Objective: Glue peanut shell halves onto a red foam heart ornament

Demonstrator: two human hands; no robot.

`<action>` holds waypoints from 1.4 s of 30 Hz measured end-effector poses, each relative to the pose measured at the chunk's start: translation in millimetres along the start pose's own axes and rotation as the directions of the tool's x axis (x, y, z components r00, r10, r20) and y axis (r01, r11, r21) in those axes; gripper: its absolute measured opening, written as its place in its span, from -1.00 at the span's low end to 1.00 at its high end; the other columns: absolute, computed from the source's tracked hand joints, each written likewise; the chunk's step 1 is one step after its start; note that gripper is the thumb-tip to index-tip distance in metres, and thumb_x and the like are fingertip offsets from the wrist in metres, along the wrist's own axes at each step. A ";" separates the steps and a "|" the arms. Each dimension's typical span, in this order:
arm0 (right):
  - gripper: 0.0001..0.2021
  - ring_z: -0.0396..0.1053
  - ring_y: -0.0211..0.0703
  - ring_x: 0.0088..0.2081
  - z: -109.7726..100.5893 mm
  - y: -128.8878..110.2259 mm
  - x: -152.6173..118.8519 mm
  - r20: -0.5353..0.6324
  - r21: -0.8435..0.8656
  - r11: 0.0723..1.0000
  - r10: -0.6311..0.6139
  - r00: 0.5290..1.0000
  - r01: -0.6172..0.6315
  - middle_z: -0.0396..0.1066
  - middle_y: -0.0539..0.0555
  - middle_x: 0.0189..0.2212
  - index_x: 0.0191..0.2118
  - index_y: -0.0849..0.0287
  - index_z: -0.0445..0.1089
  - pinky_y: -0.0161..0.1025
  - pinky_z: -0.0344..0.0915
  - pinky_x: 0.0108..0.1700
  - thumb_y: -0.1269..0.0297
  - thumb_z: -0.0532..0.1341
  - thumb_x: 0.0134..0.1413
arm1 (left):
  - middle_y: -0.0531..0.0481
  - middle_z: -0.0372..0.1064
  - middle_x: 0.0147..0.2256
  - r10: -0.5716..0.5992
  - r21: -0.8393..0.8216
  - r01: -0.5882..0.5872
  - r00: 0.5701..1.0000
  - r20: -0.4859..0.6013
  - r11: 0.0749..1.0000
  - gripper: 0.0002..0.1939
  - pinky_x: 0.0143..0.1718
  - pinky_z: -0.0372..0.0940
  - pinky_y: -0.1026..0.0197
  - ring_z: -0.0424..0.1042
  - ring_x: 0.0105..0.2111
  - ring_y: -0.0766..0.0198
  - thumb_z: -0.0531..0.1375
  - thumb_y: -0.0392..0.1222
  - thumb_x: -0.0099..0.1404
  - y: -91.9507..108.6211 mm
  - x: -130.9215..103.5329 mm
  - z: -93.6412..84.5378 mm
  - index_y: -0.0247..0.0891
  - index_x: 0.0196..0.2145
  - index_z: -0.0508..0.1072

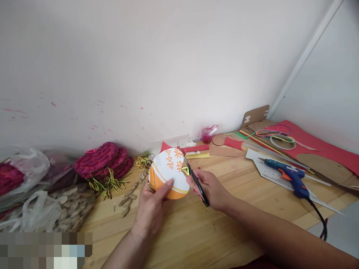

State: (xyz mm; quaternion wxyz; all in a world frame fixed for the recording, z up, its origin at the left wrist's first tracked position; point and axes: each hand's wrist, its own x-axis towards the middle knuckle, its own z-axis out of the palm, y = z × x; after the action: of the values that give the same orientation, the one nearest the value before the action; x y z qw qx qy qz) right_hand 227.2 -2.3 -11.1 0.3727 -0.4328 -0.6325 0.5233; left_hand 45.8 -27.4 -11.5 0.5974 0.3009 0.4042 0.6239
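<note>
A round card disc (168, 175), white and orange with orange printed characters, is held up over the table in my left hand (153, 203). My left thumb lies across its front, and the other fingers are mostly behind it. Behind the top edge, a pointed corner of red paper (165, 146) sticks out. My right hand (209, 188) grips black-handled scissors (199, 185), whose blades reach to the disc's right edge. Whether the blades are apart cannot be made out. A small yellow-green loop (185, 171) shows beside the scissors, by my right fingers.
Purple-red round pieces (103, 162) are stacked at the left, near plastic bags (42, 205) and peanut-like brown pods (130, 196). At the right lie a blue glue gun (288, 175), red sheets (319, 144) and coloured cords (275, 131). A pink-stained cup (206, 136) stands by the wall.
</note>
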 end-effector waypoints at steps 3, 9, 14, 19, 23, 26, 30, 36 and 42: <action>-0.56 0.05 -0.35 -0.57 0.3 -0.9 -0.1 -0.005 -0.007 1.000 0.000 1.000 0.000 0.11 -0.12 -0.61 -0.49 0.12 0.12 -0.33 -0.05 -0.53 -0.11 0.23 0.14 | -0.21 0.52 0.02 0.002 -0.004 -0.002 1.000 0.001 1.000 -0.28 -0.09 0.51 0.14 0.55 -0.05 0.01 0.47 -0.22 0.08 0.2 2.1 -1.8 -0.26 0.18 0.39; -0.56 0.04 -0.34 -0.57 1.2 -3.9 -1.4 -0.020 -0.048 0.999 0.021 1.000 -0.022 0.10 -0.12 -0.62 -0.49 0.12 0.12 -0.33 -0.07 -0.53 -0.11 0.23 0.13 | -0.19 0.52 0.03 0.043 -0.018 -0.044 0.998 -0.039 0.999 -0.31 -0.08 0.50 0.17 0.54 -0.03 0.04 0.47 -0.22 0.09 1.0 5.2 -3.8 -0.24 0.17 0.41; -0.57 0.04 -0.34 -0.56 1.1 -6.2 -2.6 -0.008 -0.071 0.997 0.018 1.000 -0.018 0.10 -0.12 -0.62 -0.49 0.12 0.13 -0.32 -0.08 -0.52 -0.09 0.23 0.13 | -0.16 0.51 0.05 0.053 -0.028 -0.055 0.998 -0.045 0.998 -0.32 -0.07 0.49 0.22 0.52 0.01 0.04 0.47 -0.20 0.08 1.3 6.5 -5.8 -0.19 0.16 0.43; -0.57 0.03 -0.32 -0.54 1.1 -5.9 -3.4 0.000 -0.115 0.993 -0.004 1.000 0.004 0.07 -0.12 -0.62 -0.50 0.12 0.12 -0.30 -0.09 -0.50 -0.07 0.22 0.15 | -0.13 0.50 0.06 0.083 -0.042 -0.086 0.995 -0.063 0.995 -0.34 -0.07 0.48 0.25 0.53 0.00 0.08 0.46 -0.19 0.10 2.5 8.0 -6.6 -0.16 0.16 0.43; -0.59 0.01 -0.31 -0.50 1.1 -3.4 -3.1 0.002 -0.163 0.986 -0.043 0.999 0.043 0.06 -0.12 -0.58 -0.49 0.13 0.14 -0.30 -0.06 -0.47 -0.04 0.22 0.15 | -0.14 0.49 0.07 0.078 -0.049 -0.082 0.994 -0.083 0.995 -0.35 -0.05 0.48 0.21 0.52 0.02 0.07 0.45 -0.17 0.13 3.7 8.6 -6.0 -0.16 0.16 0.42; -0.62 0.02 -0.30 -0.47 1.4 -1.2 -2.7 0.004 -0.178 0.982 -0.057 0.998 0.057 0.07 -0.12 -0.56 -0.47 0.14 0.17 -0.30 -0.04 -0.45 -0.03 0.24 0.15 | -0.13 0.49 0.08 0.072 -0.058 -0.077 0.994 -0.083 0.995 -0.37 -0.04 0.48 0.21 0.52 0.01 0.08 0.44 -0.17 0.14 4.0 9.1 -6.0 -0.15 0.16 0.42; -0.60 0.05 -0.31 -0.50 2.2 0.7 -2.2 -0.003 -0.143 0.989 -0.026 1.000 0.026 0.09 -0.11 -0.58 -0.49 0.13 0.15 -0.31 -0.02 -0.48 -0.05 0.25 0.13 | -0.13 0.51 0.05 0.076 -0.046 -0.081 0.993 -0.089 0.996 -0.35 -0.08 0.47 0.25 0.53 -0.02 0.12 0.45 -0.17 0.12 4.1 10.3 -7.7 -0.15 0.16 0.42; -0.61 0.13 -0.33 -0.59 -0.1 4.0 -0.7 0.030 -0.032 0.998 0.060 0.998 -0.059 0.12 -0.12 -0.59 -0.47 0.11 0.13 -0.33 0.02 -0.54 -0.05 0.19 0.19 | -0.14 0.53 0.02 0.056 0.036 -0.055 0.998 -0.034 0.998 -0.30 -0.18 0.47 0.29 0.56 -0.11 0.14 0.48 -0.17 0.06 5.3 12.5 -10.3 -0.20 0.15 0.42; -0.59 0.09 -0.35 -0.61 -1.2 1.9 -1.3 0.048 -0.004 0.999 0.050 0.998 -0.050 0.11 -0.13 -0.62 -0.47 0.11 0.11 -0.33 -0.01 -0.57 -0.08 0.19 0.19 | -0.13 0.54 0.00 0.078 0.039 -0.076 0.996 -0.041 0.996 -0.30 -0.16 0.46 0.28 0.55 -0.06 0.11 0.49 -0.17 0.04 7.3 12.4 -10.5 -0.21 0.14 0.43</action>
State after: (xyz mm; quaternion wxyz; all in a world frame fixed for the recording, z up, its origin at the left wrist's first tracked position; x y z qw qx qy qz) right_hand 229.1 -2.9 -12.8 0.3434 -0.4362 -0.6310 0.5418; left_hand 31.8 -16.3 -11.7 0.5585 0.3139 0.4164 0.6451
